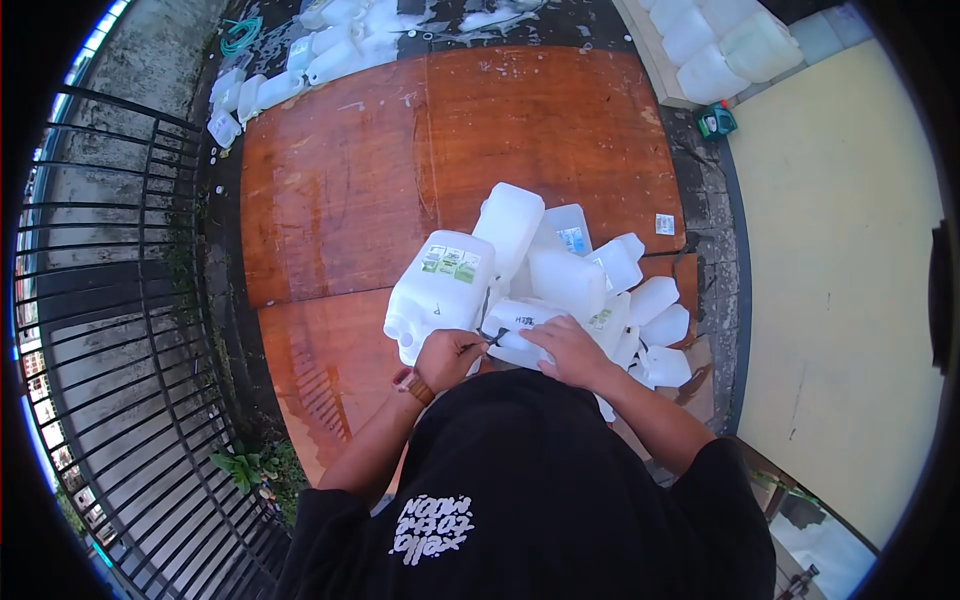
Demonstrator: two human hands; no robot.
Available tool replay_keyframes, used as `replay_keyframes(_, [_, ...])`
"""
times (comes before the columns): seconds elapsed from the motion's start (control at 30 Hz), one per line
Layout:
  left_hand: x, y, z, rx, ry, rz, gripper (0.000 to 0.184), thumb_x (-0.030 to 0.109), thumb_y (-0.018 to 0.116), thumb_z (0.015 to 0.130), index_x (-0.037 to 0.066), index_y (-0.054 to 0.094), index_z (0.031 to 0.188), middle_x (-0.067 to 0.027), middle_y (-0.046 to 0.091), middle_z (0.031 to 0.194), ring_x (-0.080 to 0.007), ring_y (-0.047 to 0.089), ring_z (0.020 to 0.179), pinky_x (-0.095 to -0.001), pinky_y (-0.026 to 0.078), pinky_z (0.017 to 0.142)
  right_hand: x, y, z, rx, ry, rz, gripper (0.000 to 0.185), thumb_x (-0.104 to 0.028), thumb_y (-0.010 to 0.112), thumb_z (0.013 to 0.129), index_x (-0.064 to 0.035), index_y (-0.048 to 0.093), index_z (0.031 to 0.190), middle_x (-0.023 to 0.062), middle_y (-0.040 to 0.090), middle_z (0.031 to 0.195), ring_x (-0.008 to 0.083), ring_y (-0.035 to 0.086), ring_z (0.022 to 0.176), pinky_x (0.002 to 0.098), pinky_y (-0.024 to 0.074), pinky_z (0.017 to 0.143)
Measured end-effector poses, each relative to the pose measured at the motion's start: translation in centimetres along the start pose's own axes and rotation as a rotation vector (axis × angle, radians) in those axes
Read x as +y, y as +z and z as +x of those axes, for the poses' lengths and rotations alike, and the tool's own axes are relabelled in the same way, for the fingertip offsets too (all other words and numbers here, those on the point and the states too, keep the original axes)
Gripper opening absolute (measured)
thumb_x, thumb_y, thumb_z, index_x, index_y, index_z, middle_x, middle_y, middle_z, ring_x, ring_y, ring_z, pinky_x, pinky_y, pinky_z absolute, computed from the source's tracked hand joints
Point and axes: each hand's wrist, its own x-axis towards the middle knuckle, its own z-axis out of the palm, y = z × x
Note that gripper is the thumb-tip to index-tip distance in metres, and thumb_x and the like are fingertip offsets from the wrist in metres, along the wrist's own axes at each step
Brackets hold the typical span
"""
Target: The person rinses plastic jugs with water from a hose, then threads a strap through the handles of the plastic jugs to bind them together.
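My left hand [450, 357], with a watch at the wrist, pinches a thin black strip [496, 338], perhaps cord; its exact kind is unclear. The strip lies against a white plastic jug [515, 318] with dark handwriting, close to my body. My right hand [572, 350] is curved over this jug's right side, fingers gripping it. Just beyond my left hand, a larger white jug [440, 285] with a green-and-white label leans tilted. Several more translucent jugs [568, 280] are heaped ahead and to the right, some with blue or green labels. My forearms and shirt hide the pile's near side.
Reddish-brown wooden boards [340, 180] cover the ground. More jugs [335, 60] lie along the far edge near a coiled teal hose [240, 36]. A black metal fence [110, 250] runs left, a cream panel [830, 250] right. A green container [716, 120] stands by stacked jugs [710, 70].
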Motion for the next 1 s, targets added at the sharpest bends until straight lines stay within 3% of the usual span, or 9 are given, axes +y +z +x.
replay_keyframes(0.1, [-0.5,-0.6,-1.1,0.092,-0.045,-0.016,0.015,0.017,0.067,0.087,0.004,0.074,0.092,-0.0161,0.07,0.082,-0.0326,0.068,0.073,-0.037,0.053,0.066,-0.5,-3.4,2.8,0.009,-0.034,0.105,0.046,-0.016,0.068,0.077,-0.014,0.067,0.123,0.0106,0.066,0.117,0.0273,0.054,0.112,0.0403,0.0396,0.101])
replay_keyframes(0.2, [-1.1,0.2,-2.1,0.142,-0.047,-0.01,0.019,0.021,0.066,0.089,0.004,0.074,0.095,-0.0157,0.07,0.079,-0.0316,0.068,0.07,-0.0361,0.053,0.065,-1.8,-8.1,7.0,-0.452,0.048,-0.047,0.044,-0.017,0.067,0.073,-0.0149,0.072,0.116,0.0122,0.068,0.114,0.0312,0.061,0.101,0.0395,0.0498,0.086])
replay_keyframes(0.33, [-0.5,0.7,-2.5,0.004,-0.18,-0.063,0.023,0.021,0.061,0.095,0.002,0.073,0.1,-0.0094,0.068,0.068,-0.0172,0.061,0.056,-0.0302,0.049,0.058,0.2,-9.0,14.4,-0.785,0.066,-0.001,0.042,-0.016,0.067,0.074,-0.0158,0.073,0.116,0.0105,0.069,0.114,0.0296,0.064,0.098,0.0382,0.0504,0.086])
replay_keyframes(0.5, [-2.4,0.7,-2.5,-0.128,-0.345,-0.188,0.031,0.025,0.053,0.099,-0.001,0.07,0.107,-0.0082,0.068,0.071,-0.0142,0.063,0.059,-0.0268,0.049,0.057,3.6,-3.9,17.9,-1.202,0.275,0.414,0.042,-0.02,0.072,0.078,-0.0091,0.07,0.119,0.0085,0.069,0.114,0.0224,0.064,0.101,0.0359,0.0505,0.09])
replay_keyframes(0.57, [-4.4,1.4,-2.8,-0.264,-0.446,-0.39,0.038,0.03,0.051,0.097,0.003,0.067,0.117,-0.0093,0.071,0.076,-0.0186,0.064,0.057,-0.0313,0.051,0.058,3.9,-1.6,16.8,-1.232,0.302,0.564,0.042,-0.018,0.073,0.078,-0.0066,0.07,0.118,0.0093,0.068,0.115,0.0215,0.064,0.102,0.0355,0.0506,0.091])
replay_keyframes(0.6, [-5.3,1.8,-3.0,-0.307,-0.459,-0.531,0.05,0.04,0.052,0.097,0.001,0.06,0.128,-0.0111,0.071,0.101,-0.0185,0.067,0.076,-0.0298,0.052,0.064,4.4,-0.7,16.6,-1.244,0.328,0.719,0.042,-0.017,0.074,0.078,-0.004,0.07,0.118,0.0102,0.068,0.115,0.0206,0.063,0.103,0.0351,0.0507,0.091])
replay_keyframes(0.7, [-5.6,2.9,-3.2,-0.352,-0.359,-0.613,0.064,0.051,0.055,0.095,0.0,0.056,0.133,-0.0119,0.065,0.117,-0.0201,0.063,0.098,-0.0292,0.051,0.073,6.0,0.4,16.2,-1.204,0.414,0.84,0.041,-0.015,0.075,0.079,-0.003,0.068,0.118,0.0105,0.068,0.112,0.0188,0.064,0.102,0.0341,0.051,0.091])
replay_keyframes(0.83, [-2.7,3.9,-2.7,-0.294,-0.497,-0.829,0.065,0.06,0.059,0.09,0.002,0.062,0.119,-0.0106,0.06,0.113,-0.0192,0.056,0.099,-0.0273,0.047,0.078,4.8,0.2,16.4,-1.201,0.363,0.862,0.043,-0.015,0.076,0.078,-0.0031,0.067,0.119,0.0108,0.068,0.112,0.0197,0.062,0.105,0.0342,0.0494,0.094])
replay_keyframes(1.0, [-3.9,5.8,-2.8,-0.032,-0.616,-0.663,0.04,0.026,0.062,0.086,-0.002,0.063,0.114,-0.0069,0.067,0.09,-0.0202,0.061,0.083,-0.0292,0.048,0.076,0.8,0.4,17.2,-0.858,0.265,0.728,0.049,-0.028,0.071,0.086,-0.0073,0.059,0.129,0.012,0.067,0.117,0.0215,0.059,0.112,0.034,0.0446,0.099])
